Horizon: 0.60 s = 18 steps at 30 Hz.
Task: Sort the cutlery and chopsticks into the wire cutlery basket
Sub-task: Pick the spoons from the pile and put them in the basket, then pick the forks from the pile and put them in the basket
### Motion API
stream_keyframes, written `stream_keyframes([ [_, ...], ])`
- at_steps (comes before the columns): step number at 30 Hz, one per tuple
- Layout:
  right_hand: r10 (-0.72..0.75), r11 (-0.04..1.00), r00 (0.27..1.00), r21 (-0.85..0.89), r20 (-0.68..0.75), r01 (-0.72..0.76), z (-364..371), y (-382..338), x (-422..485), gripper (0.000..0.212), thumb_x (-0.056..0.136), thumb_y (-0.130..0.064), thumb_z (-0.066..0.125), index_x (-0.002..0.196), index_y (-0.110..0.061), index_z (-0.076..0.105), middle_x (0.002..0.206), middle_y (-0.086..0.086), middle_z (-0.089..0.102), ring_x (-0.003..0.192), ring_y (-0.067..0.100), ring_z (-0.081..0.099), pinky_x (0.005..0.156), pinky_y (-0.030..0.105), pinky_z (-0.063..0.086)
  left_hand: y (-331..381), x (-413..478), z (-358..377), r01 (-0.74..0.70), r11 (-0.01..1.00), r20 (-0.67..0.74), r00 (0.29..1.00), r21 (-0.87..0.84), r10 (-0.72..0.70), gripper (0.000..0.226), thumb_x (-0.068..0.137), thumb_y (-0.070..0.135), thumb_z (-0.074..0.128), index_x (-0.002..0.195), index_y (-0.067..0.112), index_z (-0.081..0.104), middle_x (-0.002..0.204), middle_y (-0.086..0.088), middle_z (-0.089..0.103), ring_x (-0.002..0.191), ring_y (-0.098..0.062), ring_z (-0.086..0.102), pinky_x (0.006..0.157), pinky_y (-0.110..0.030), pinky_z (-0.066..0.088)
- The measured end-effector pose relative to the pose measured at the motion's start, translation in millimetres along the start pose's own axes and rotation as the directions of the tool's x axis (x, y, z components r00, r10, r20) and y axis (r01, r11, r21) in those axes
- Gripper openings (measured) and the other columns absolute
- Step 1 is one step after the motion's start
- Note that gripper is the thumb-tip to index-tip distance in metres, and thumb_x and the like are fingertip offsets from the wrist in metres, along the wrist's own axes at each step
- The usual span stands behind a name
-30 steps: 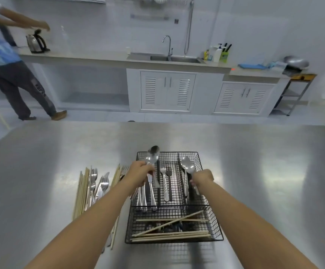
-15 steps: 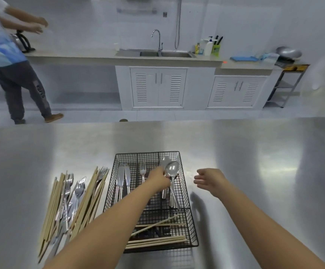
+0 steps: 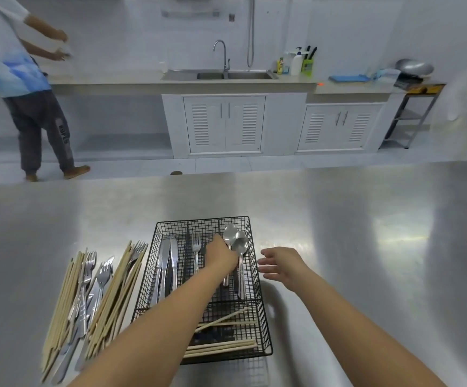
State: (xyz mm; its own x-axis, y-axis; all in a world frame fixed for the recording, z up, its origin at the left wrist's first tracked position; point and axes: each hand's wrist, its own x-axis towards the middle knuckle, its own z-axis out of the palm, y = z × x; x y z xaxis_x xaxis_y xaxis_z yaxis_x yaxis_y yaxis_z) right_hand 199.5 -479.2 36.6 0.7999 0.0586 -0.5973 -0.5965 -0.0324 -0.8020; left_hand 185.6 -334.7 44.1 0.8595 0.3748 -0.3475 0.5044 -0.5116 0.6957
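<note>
The counter (image 3: 338, 233) before me is brushed steel, smooth, with soft bright reflections. The wire cutlery basket (image 3: 266, 325) is thin metal mesh with a matt black coating. The spoons (image 3: 236, 243), fork (image 3: 196, 243) and knives (image 3: 168, 255) are polished, glossy metal. The chopsticks (image 3: 221, 346) look like pale, matt wood.

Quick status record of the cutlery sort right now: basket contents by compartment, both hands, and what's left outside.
basket: black wire, on steel table
left compartment: knives
middle compartment: fork
right compartment: two spoons
near compartment: chopsticks
left hand: inside basket, at the spoon handles; grip unclear
right hand: open, empty, beside basket
unsorted pile: forks, knives, chopsticks, left of basket
</note>
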Motion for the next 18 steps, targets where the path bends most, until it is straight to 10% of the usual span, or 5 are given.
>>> stream_keyframes([
  [4, -0.044, 0.997, 0.998, -0.069, -0.047, 0.040, 9.5, -2.8, -0.4, 0.020, 0.088, -0.009, 0.054, 0.104, -0.002, 0.063, 0.081, 0.011, 0.065, 0.065, 0.022, 0.058, 0.060, 0.029, 0.049, -0.9, -0.9, -5.1, -0.040, 0.999, 0.005, 0.999, -0.031, 0.040, 0.028, 0.090, -0.001, 0.047, 0.118, 0.002, 0.051, 0.115, -0.016, 0.058, 0.065, -0.012, 0.046, 0.053, -0.021, 0.039],
  [11, -0.128, 0.990, 0.991, -0.071, -0.030, 0.126, 48.1, -13.6, -7.1, 0.010, 0.088, -0.003, 0.055, 0.096, 0.001, 0.060, 0.067, 0.013, 0.057, 0.049, 0.018, 0.046, 0.046, 0.025, 0.039, -41.7, 6.1, -71.4, -0.027, 0.976, -0.217, 0.976, -0.215, -0.021, 0.009, 0.090, 0.007, 0.047, 0.088, 0.010, 0.056, 0.083, -0.005, 0.057, 0.066, -0.016, 0.051, 0.054, -0.023, 0.042],
  [18, -0.074, 0.984, 0.984, -0.150, 0.165, 0.099, 139.3, -5.7, -21.6, 0.012, 0.091, -0.003, 0.053, 0.098, -0.001, 0.062, 0.067, 0.010, 0.059, 0.048, 0.017, 0.051, 0.044, 0.024, 0.042, -138.9, 0.4, -159.8, 0.161, 0.956, -0.439, 0.861, -0.246, -0.258, 0.020, 0.087, 0.013, 0.055, 0.098, 0.002, 0.066, 0.112, -0.020, 0.068, 0.102, -0.035, 0.061, 0.084, -0.035, 0.047],
])
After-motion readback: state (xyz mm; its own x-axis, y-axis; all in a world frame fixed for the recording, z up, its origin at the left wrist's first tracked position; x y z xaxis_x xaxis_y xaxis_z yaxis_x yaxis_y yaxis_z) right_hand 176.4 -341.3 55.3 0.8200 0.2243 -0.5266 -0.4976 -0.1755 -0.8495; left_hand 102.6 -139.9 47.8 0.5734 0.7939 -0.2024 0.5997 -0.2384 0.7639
